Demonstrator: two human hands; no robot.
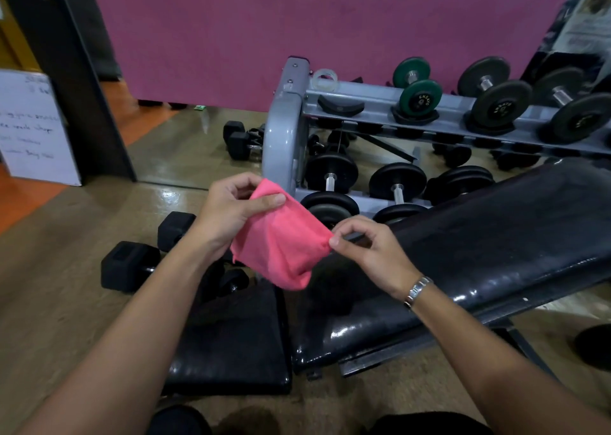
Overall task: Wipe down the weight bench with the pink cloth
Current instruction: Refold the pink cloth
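Observation:
The pink cloth [281, 246] hangs folded in the air, held between both hands above the near end of the bench. My left hand [228, 210] pinches its upper left corner between thumb and fingers. At the cloth's right edge, my right hand [367, 246], with a metal watch on the wrist, pinches with the fingertips. The black padded weight bench has a long back pad [479, 253] that runs from the centre up to the right, and a shorter seat pad [231, 342] lies below the cloth.
A grey dumbbell rack [287, 127] with black, grey and green dumbbells stands just behind the bench. Hex dumbbells [132, 262] lie on the floor left of the seat pad. At the far left a whiteboard [33, 127] leans against a dark pillar. A pink mat hangs behind.

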